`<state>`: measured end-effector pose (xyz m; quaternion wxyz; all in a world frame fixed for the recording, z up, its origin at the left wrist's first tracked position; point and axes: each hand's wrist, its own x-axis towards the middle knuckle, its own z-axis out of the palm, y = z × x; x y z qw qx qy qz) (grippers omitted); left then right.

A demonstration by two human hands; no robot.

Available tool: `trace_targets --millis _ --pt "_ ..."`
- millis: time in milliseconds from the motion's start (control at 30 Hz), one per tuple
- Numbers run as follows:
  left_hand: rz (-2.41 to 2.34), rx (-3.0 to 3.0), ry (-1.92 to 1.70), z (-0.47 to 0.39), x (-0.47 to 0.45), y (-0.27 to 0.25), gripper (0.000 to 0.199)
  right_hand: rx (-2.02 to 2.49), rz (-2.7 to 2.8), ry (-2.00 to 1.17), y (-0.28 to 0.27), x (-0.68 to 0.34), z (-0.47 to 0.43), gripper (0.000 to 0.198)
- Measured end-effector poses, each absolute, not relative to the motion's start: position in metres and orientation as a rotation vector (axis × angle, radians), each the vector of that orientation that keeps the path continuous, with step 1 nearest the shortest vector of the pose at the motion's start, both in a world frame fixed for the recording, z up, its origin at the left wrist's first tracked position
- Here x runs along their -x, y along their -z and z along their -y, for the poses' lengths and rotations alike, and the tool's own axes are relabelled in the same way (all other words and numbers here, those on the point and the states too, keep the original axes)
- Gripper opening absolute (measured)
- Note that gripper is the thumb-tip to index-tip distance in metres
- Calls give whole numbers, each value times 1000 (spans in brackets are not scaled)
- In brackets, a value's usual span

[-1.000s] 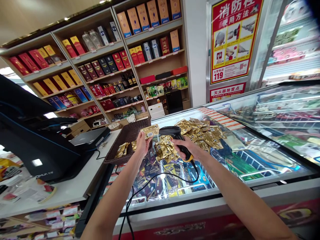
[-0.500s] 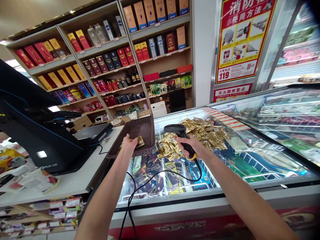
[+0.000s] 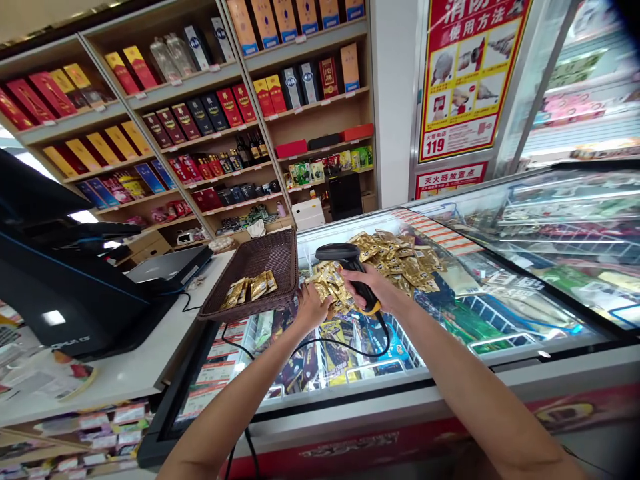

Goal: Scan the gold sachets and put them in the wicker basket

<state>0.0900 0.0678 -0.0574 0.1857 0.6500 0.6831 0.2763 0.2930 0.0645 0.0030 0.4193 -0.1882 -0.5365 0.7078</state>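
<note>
1. The left hand (image 3: 311, 308) meets gold sachets (image 3: 400, 261) heaped atop the chest freezer (image 3: 350, 404); its grip cannot be told.
2. The right hand (image 3: 373, 290) holds the barcode scanner (image 3: 340, 252) handle-first, likely leaving its head clear.
3. The wicker basket (image 3: 277, 253) sits alongside, probably for reach.

Head view — forward and downward

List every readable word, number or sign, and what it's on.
"使用方法": fire-instruction poster, line above cropped
"火警电话 119": same poster
"灭火器放置点": red sign below
Too small or blurred: gold packets, shelf boxes, black checkout terminal, freezer wrappers, freezer front
</note>
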Motion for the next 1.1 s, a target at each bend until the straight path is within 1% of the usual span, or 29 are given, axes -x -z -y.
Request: trace_targets --millis 100,200,333,467,633,700,800,833,967,1100 --pt "-2024 -1736 -687 -78 -87 61 77 464 1347 -1776 -4 -293 -65 34" --pt "-1944 -1786 -712 -83 -85 59 72 471 1334 -1785 -5 -294 -65 33" --pt "-1903 -1995 -892 -84 -88 56 64 437 1324 -1787 -8 -296 -64 31" --pt "-1791 -2075 -1106 -80 -90 44 73 427 1316 -1777 -9 -296 -64 33" --pt "-1705 -1885 -1210 -79 -78 26 81 448 1285 -1777 -9 -298 -66 29" --pt "-1626 -1807 -1274 -80 -70 18 71 444 1289 -1766 -10 -300 -65 30" --pt "-1490 -1684 -1359 -80 -56 4 48 441 1322 -1748 -12 -302 -64 28" --pt "-1474 -1641 -1373 -79 -53 -1 45 436 1343 -1742 -12 -303 -63 28" --pt "-1525 -1503 -1365 -71 -43 -18 49 447 1433 -1729 -11 -302 -62 30" --pt "-1533 -1418 -1349 -63 -40 -22 55 439 1508 -1746 -8 -302 -61 28"
